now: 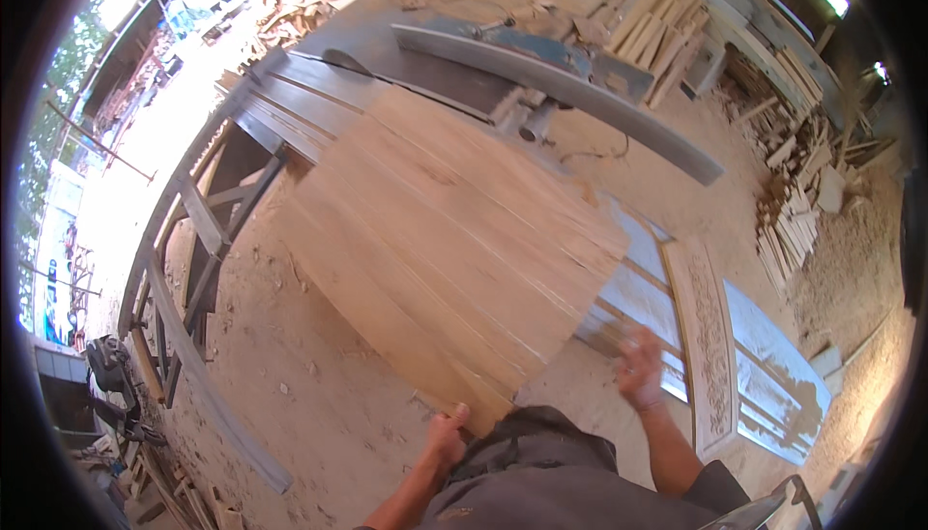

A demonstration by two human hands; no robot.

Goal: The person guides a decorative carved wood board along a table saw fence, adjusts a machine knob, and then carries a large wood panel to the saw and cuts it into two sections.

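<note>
A large wooden panel (435, 220) of several boards joined edge to edge reaches from the metal saw table (319, 95) to my waist. My left hand (450, 435) grips its near left edge, thumb on top; the fingers underneath are mostly hidden. Off the panel's right edge, my right hand (640, 370) is raised and apart from it. Motion blurs its fingers, and nothing shows in them.
A long metal fence (561, 85) crosses behind the panel. At right, a carved board (701, 346) lies across a slatted metal top (764, 375). A metal frame (198, 230) stands at left. Wood offcuts (797, 211) are heaped at far right; sawdust covers the floor (280, 356).
</note>
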